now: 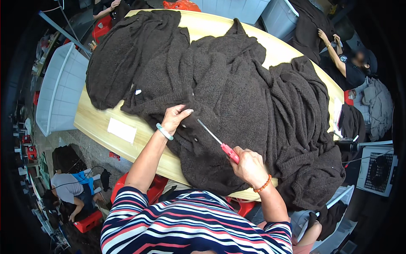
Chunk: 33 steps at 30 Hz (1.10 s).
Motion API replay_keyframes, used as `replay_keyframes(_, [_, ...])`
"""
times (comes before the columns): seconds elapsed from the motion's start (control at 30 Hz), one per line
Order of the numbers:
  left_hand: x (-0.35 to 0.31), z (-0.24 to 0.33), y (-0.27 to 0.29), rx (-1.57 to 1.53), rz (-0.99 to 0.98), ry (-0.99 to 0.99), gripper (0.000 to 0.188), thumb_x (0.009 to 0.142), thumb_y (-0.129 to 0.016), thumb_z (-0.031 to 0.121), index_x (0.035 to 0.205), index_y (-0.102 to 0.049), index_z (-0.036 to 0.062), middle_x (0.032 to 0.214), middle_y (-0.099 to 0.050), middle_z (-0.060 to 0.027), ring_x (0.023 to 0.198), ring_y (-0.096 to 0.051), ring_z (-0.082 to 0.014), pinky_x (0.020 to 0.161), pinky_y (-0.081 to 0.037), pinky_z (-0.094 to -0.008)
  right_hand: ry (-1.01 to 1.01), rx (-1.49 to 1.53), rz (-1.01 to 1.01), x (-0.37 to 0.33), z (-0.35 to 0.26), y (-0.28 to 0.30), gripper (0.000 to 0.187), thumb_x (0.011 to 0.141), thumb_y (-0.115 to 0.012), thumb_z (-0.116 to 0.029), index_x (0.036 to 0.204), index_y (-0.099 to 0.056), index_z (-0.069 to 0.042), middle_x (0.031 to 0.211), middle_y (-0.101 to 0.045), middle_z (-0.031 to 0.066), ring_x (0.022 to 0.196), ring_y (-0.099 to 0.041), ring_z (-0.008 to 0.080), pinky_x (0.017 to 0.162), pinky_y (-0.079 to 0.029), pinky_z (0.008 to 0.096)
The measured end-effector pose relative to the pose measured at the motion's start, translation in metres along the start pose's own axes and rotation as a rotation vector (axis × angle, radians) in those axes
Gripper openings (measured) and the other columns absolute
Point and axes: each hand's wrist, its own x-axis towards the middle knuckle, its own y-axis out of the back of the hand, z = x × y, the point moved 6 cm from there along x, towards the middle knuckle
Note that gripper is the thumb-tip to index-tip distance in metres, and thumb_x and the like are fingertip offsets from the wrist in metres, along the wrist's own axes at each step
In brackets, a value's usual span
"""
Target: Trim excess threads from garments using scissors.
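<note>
Dark brown knitted fabric [228, 84] lies in large, loose folds over the table. My left hand [172, 120] is closed on an edge of it, thumb and fingers pinching the knit. In my right hand [250, 166] is a slim tool [229, 151] with a pinkish-red handle and a long, thin metal shaft; its exact kind is unclear. The shaft points up and left toward my left hand, its tip over the fabric and apart from the fingers. Small white bits [138, 92] show on the knit, a few of them close to my left hand.
A white paper [122, 130] lies on the pale wooden table [99, 120]. Grey-white bins stand left [59, 91] and at the far right [280, 19]. A co-worker [351, 63] handles dark cloth at the right; another person [69, 188] sits at the lower left.
</note>
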Motion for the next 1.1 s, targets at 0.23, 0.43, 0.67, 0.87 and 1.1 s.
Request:
replay_keyframes(0.23, [0.018,0.079,-0.014,0.995,0.442,-0.239,0.052,0.074,-0.08,0.043,0.096,-0.064,-0.002,0.086,-0.068,-0.0136,0.078,-0.066,-0.0255,0.075,-0.053,-0.0351,-0.033,0.054,0.023,0.006,-0.002,-0.006,0.015,0.084,-0.064,-0.02,0.087,-0.058,-0.006,0.072,-0.061,0.0187,0.071,-0.063,0.0382,0.066,-0.05,0.0478])
replay_keyframes(0.43, [0.066,0.071,-0.015,1.238,0.427,-0.285,0.047,0.074,-0.079,0.037,0.096,-0.065,-0.002,0.089,-0.068,-0.0199,0.085,-0.065,-0.036,0.081,-0.051,-0.0434,-0.051,0.059,0.073,0.013,-0.008,-0.001,0.015,0.085,-0.064,-0.02,0.086,-0.058,-0.006,0.072,-0.06,0.0181,0.071,-0.063,0.0386,0.065,-0.049,0.0475])
replay_keyframes(0.67, [0.055,0.03,0.002,0.14,-0.009,-0.073,0.016,0.088,-0.068,0.006,0.1,-0.068,-0.0029,0.09,-0.07,-0.0046,0.08,-0.063,-0.0091,0.075,-0.05,-0.0222,-0.081,-0.002,0.101,0.025,-0.004,0.012,0.017,0.086,-0.064,-0.021,0.083,-0.059,-0.005,0.063,-0.062,0.0179,0.064,-0.065,0.0361,0.062,-0.052,0.0464])
replay_keyframes(0.87, [0.031,0.02,0.014,-0.25,-0.017,-0.022,0.018,0.091,-0.065,0.009,0.106,-0.066,-0.0017,0.098,-0.069,-0.0066,0.091,-0.064,-0.0124,0.083,-0.051,-0.0251,-0.025,0.002,0.061,0.028,-0.011,0.012,0.017,0.086,-0.064,-0.021,0.086,-0.062,-0.005,0.061,-0.062,0.018,0.063,-0.066,0.0358,0.058,-0.052,0.0447])
replay_keyframes(1.1, [-0.002,0.008,0.005,-0.286,-0.017,-0.047,0.015,0.093,-0.063,0.012,0.102,-0.066,0.0006,0.094,-0.068,-0.0035,0.085,-0.063,-0.0099,0.077,-0.051,-0.0244,-0.006,0.007,0.037,0.018,-0.021,0.004,0.02,0.085,-0.066,-0.025,0.083,-0.061,-0.006,0.065,-0.062,0.0188,0.067,-0.064,0.039,0.064,-0.051,0.0468])
